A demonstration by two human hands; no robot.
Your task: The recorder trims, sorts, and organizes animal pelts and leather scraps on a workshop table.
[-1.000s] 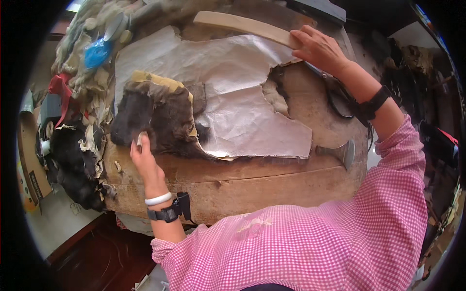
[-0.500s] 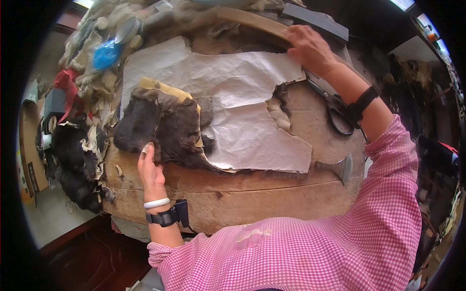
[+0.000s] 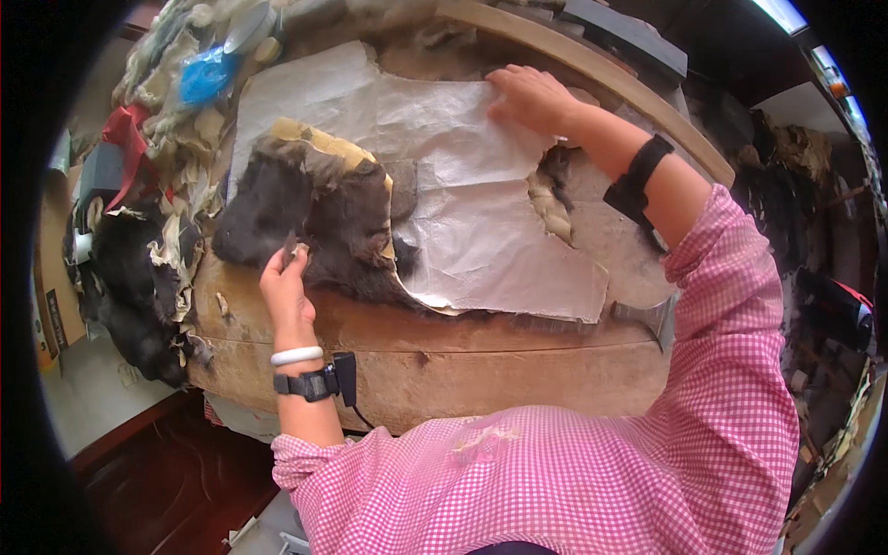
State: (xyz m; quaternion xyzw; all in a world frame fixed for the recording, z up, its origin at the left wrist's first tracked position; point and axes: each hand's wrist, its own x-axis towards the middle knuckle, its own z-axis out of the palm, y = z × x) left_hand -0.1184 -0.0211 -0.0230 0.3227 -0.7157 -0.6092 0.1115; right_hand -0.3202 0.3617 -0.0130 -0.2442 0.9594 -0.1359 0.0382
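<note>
One hand (image 3: 534, 100) now off wooden slat (image 3: 610, 76)

The right hand (image 3: 532, 100) is over a silvery sheet (image 3: 481, 213).

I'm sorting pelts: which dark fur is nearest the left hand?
The yellow-edged fur, right beside the left hand; the other dark fur lies farther left.

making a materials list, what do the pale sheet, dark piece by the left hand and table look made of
Pale sheet: paper or perhaps hide, faintly shiny, creased; can't tell which. Dark piece: apparently fur, soft-looking, with fuzzy edges. Table: bare, worn wood, showing grain and a long seam.
</note>
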